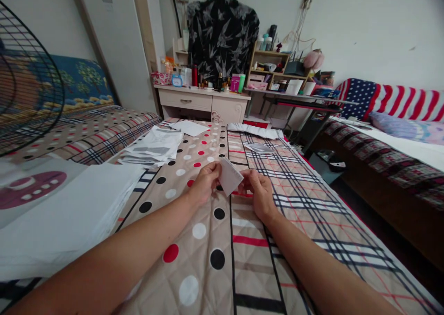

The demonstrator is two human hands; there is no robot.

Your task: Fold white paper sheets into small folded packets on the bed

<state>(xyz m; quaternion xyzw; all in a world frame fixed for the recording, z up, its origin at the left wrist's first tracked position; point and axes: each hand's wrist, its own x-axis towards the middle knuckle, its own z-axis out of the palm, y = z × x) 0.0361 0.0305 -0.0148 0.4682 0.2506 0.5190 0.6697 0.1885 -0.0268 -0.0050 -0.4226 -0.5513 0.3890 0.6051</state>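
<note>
Both my hands are stretched out over a quilted bedspread (208, 259) with dots on its left half and plaid on its right. Between them is a small white paper piece (230, 176), tilted up off the cloth. My left hand (204, 183) pinches its left edge with closed fingers. My right hand (259, 190) grips its right lower edge, fingers curled.
A pile of white paper sheets (156, 147) lies farther up the bed, with more white pieces (255, 131) near its far end. A large white stack (62, 218) sits at my left, a black fan guard (27, 83) above it. A dresser (201, 103) and cluttered desk (294, 95) stand behind; another bed (388, 153) is on the right.
</note>
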